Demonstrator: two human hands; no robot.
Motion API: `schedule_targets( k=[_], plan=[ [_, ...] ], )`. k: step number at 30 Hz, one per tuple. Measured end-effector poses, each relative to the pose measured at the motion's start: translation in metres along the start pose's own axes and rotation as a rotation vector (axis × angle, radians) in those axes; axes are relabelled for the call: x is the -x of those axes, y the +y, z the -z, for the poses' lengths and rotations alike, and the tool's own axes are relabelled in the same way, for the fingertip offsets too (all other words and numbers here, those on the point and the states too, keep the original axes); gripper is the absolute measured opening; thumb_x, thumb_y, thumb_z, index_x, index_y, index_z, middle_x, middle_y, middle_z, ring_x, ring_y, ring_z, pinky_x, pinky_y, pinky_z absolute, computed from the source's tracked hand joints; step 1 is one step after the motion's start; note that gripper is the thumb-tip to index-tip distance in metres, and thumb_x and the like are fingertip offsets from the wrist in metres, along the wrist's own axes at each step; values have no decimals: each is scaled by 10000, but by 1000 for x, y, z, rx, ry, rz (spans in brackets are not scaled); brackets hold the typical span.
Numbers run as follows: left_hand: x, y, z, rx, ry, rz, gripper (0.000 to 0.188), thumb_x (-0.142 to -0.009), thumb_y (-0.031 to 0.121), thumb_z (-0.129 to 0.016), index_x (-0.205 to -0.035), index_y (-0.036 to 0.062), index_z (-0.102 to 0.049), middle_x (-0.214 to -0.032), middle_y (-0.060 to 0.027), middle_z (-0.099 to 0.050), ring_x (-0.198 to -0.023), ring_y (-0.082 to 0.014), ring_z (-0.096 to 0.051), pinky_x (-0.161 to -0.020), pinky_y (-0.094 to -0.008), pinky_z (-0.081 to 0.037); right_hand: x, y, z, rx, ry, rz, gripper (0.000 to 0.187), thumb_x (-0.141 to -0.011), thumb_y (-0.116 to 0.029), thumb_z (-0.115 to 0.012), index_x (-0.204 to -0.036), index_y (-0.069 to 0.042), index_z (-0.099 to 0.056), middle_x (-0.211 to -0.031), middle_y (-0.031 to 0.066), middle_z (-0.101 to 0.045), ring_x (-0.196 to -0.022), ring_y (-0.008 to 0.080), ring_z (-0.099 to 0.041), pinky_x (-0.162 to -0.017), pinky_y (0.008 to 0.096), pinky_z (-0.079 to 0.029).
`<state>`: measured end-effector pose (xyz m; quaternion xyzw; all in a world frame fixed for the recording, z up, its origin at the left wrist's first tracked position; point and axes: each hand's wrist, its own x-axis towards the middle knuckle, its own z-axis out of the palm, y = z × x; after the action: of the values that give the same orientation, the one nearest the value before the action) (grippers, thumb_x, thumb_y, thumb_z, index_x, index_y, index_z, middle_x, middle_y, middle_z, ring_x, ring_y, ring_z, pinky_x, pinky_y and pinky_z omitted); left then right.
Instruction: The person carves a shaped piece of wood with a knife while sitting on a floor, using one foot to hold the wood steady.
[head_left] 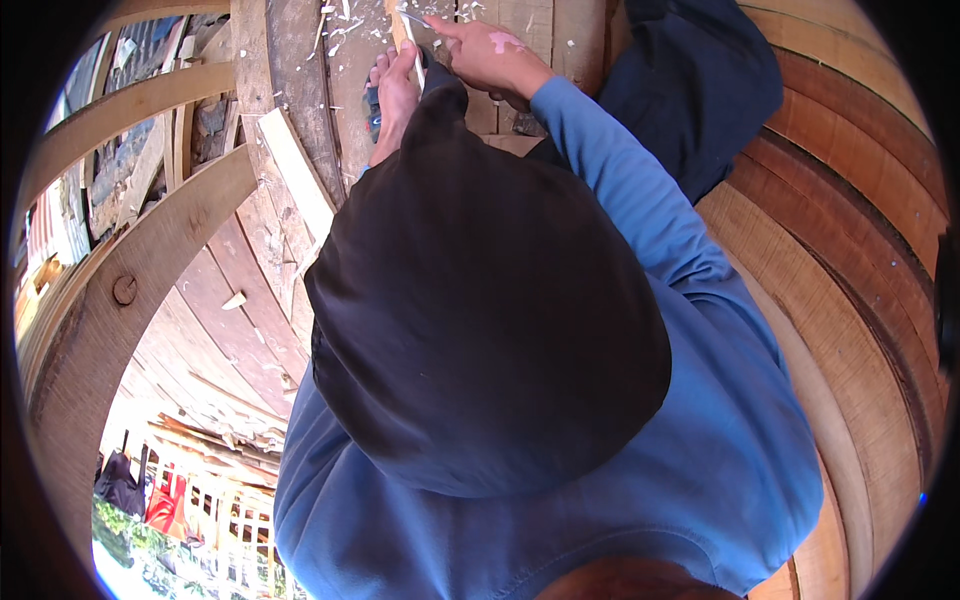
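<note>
Left hand (398,88) closed round a narrow pale wooden strip (404,32), thumb laid along it; strip runs up to the top edge of view, end cut off there. Right hand (495,60) just beside, fingers curled, index finger stretched toward the strip along a thin grey blade (413,18); blade near or against the wood, contact too small to judge. Handle hidden in the grip.

Around the hands: white shavings (343,12) scattered over a floor of brown planks (352,60). Blue sleeve (620,150) on the right arm. Large dark cloth bulk (490,320) fills the centre, below the hands; dark trouser leg (700,90) upper right.

Farther left: pale board (298,170) lying on the planking, loose wedge-shaped offcut (234,301) lower down. Curved timbers (150,265) rise on that side, gaps between them. Right side: broad curved planks (820,240), reddish to tan. Lower left, beyond the timbers: red cloth (166,505), pale slatted fence (245,535), greenery (150,570) in glare.
</note>
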<state>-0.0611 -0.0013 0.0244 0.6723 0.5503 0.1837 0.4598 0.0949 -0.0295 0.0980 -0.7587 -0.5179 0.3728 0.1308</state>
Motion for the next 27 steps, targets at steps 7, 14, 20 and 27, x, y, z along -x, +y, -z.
schedule_targets(
  k=[7,14,20,27],
  plan=[
    [0,6,1,445,-26,190,340,-1051,354,-515,-915,66,-635,-970,-46,-539,-956,-174,-495,-875,-327,-430,9,7,20,70,-35,65,665,-874,-69,-492,-1503,-283,-518,-1173,207,-704,-1036,406,-680,-929,454,-543],
    [6,23,2,434,94,148,239,-960,203,-684,-974,-35,-670,-859,-78,-566,-866,-190,-572,-809,-327,-452,12,-2,35,221,-66,111,589,-927,-99,-467,-1484,-276,-539,-1226,208,-689,-1089,400,-667,-984,470,-519],
    [-3,-3,-7,195,68,-20,297,-1029,282,-524,-952,33,-668,-911,-75,-583,-906,-208,-534,-854,-366,-396,27,-15,23,248,113,38,516,-983,-216,-445,-1487,-274,-534,-1279,225,-661,-1094,403,-671,-968,507,-524],
    [-3,-7,-9,100,61,-83,349,-1041,320,-485,-927,47,-671,-971,-107,-591,-963,-266,-518,-891,-409,-362,4,-7,28,63,-164,-33,649,-901,-111,-525,-1520,-301,-491,-1097,222,-720,-913,388,-712,-844,474,-570]
  ],
)
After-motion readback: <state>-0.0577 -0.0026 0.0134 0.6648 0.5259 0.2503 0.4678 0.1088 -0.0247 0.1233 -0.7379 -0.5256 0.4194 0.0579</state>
